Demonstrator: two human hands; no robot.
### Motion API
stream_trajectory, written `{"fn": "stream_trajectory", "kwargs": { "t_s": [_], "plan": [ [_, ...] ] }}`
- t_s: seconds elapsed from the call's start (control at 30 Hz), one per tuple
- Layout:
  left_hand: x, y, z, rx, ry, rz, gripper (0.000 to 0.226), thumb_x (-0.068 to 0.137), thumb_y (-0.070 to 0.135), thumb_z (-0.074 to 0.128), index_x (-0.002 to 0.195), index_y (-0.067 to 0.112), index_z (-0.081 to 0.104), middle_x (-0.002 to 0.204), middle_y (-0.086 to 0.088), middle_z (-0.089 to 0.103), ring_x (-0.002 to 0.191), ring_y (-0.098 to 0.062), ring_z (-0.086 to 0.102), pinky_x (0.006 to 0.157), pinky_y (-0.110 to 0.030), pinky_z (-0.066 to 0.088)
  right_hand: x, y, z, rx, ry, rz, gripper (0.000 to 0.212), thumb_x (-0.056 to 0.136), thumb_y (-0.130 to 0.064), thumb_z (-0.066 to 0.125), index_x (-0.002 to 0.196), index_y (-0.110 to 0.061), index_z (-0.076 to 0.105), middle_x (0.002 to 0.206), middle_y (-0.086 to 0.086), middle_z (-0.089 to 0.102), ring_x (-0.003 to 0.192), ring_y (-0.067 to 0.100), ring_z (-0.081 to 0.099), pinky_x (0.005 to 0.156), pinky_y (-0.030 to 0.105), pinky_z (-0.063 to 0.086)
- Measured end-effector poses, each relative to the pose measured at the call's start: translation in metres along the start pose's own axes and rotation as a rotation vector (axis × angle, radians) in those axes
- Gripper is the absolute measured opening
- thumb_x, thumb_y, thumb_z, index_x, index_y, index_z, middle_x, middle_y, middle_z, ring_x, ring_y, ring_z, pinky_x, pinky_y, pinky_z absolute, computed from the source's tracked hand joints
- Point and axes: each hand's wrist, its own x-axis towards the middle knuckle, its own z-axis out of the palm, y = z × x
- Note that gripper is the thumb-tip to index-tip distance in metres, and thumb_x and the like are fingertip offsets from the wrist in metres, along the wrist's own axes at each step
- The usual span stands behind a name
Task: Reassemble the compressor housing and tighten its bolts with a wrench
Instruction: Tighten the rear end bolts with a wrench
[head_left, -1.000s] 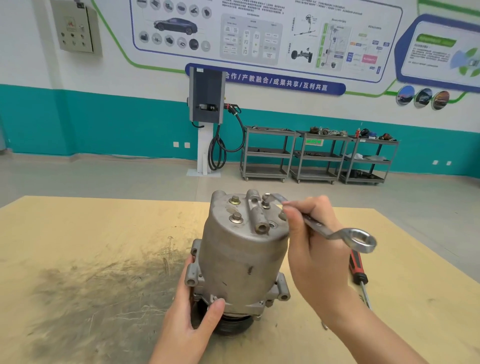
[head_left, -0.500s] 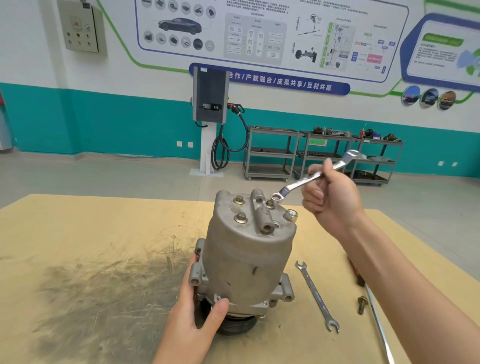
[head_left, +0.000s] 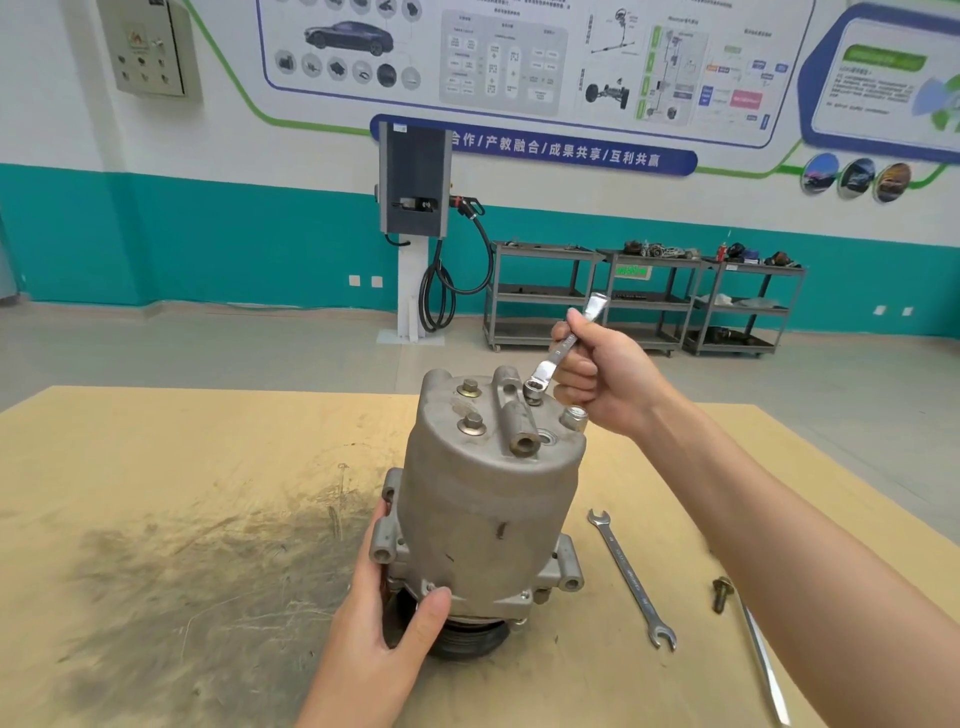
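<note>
Wrench (head_left: 558, 354) is swinging: handle has gone from the near right, low over the worktop (head_left: 156, 467), to up and away at the far side, ring end now sitting on a top bolt (head_left: 534, 391). Reads as a tightening stroke in progress. Right hand (head_left: 605, 382) is gripping the wrench shank, just right of that bolt. Left hand (head_left: 384, 618) is wrapping the compressor housing (head_left: 488, 499) base, mid-worktop near the front edge. Spare spanner (head_left: 631, 577) is lying right of it.
</note>
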Motion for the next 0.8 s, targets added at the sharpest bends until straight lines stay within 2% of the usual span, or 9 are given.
{"fn": "stream_trajectory", "kwargs": {
  "t_s": [0.2,0.27,0.37,0.47,0.53,0.63,0.73,0.8],
  "plan": [
    [0.0,-0.001,-0.001,0.016,0.009,-0.005,0.116,0.051,0.089,0.066,0.147,0.051,0.013,0.138,0.041,0.043,0.133,0.007,0.043,0.117,-0.038,0.031,0.007,-0.015,0.005,-0.173,-0.038,0.003,0.038,0.105,-0.03,0.032,0.073,-0.016,0.047,0.039,-0.008,0.029,0.033,0.006,0.023,0.038,0.019,0.015],
    [-0.001,-0.001,0.0,0.027,0.013,0.0,0.115,0.054,0.086,0.066,0.149,0.049,0.014,0.138,0.039,0.045,0.133,0.005,0.044,0.117,-0.039,0.031,0.009,-0.014,0.004,-0.178,-0.043,0.033,0.036,0.105,-0.03,0.034,0.074,-0.016,0.047,0.039,-0.008,0.029,0.033,0.006,0.023,0.037,0.019,0.015],
    [-0.001,-0.003,0.0,0.042,0.018,-0.007,0.1,0.063,0.072,0.065,0.146,0.054,0.013,0.134,0.041,0.047,0.131,0.007,0.046,0.116,-0.036,0.032,0.012,-0.008,0.001,-0.141,-0.06,0.08,0.035,0.104,-0.029,0.036,0.074,-0.016,0.047,0.041,-0.008,0.03,0.035,0.006,0.024,0.039,0.019,0.015],
    [-0.001,-0.004,-0.001,0.049,0.022,-0.016,0.096,0.063,0.069,0.064,0.144,0.057,0.014,0.135,0.039,0.049,0.13,0.007,0.046,0.115,-0.034,0.033,0.013,-0.001,0.001,-0.085,-0.06,0.054,0.034,0.104,-0.027,0.037,0.074,-0.016,0.048,0.043,-0.007,0.031,0.037,0.006,0.026,0.038,0.018,0.017],
    [-0.001,-0.004,-0.001,0.041,0.024,-0.018,0.097,0.062,0.071,0.064,0.144,0.057,0.014,0.136,0.037,0.049,0.13,0.007,0.047,0.115,-0.034,0.033,0.011,0.004,0.001,-0.053,-0.022,-0.013,0.035,0.104,-0.025,0.037,0.072,-0.016,0.048,0.043,-0.007,0.03,0.038,0.007,0.025,0.039,0.019,0.017],
    [0.0,-0.005,-0.002,0.044,0.016,-0.008,0.1,0.062,0.072,0.064,0.146,0.055,0.011,0.134,0.045,0.045,0.13,0.01,0.044,0.113,-0.03,0.033,0.0,0.016,0.001,0.004,0.124,-0.182,0.034,0.101,-0.017,0.04,0.067,-0.016,0.047,0.041,-0.006,0.03,0.038,0.008,0.023,0.039,0.02,0.016],
    [0.0,-0.006,-0.002,0.047,0.021,-0.004,0.097,0.064,0.071,0.061,0.144,0.057,0.009,0.13,0.049,0.043,0.127,0.015,0.044,0.106,-0.017,0.034,-0.025,0.035,-0.002,0.02,0.307,-0.381,0.033,0.099,-0.015,0.04,0.066,-0.015,0.047,0.041,-0.006,0.03,0.039,0.008,0.023,0.038,0.02,0.019],
    [-0.001,-0.006,-0.001,0.042,0.025,0.001,0.097,0.065,0.071,0.061,0.145,0.055,0.009,0.129,0.049,0.044,0.125,0.015,0.045,0.1,-0.009,0.036,-0.043,0.046,-0.003,0.038,0.359,-0.52,0.034,0.103,-0.018,0.038,0.073,-0.014,0.053,0.043,-0.006,0.032,0.04,0.008,0.024,0.039,0.02,0.02]
  ]
}}
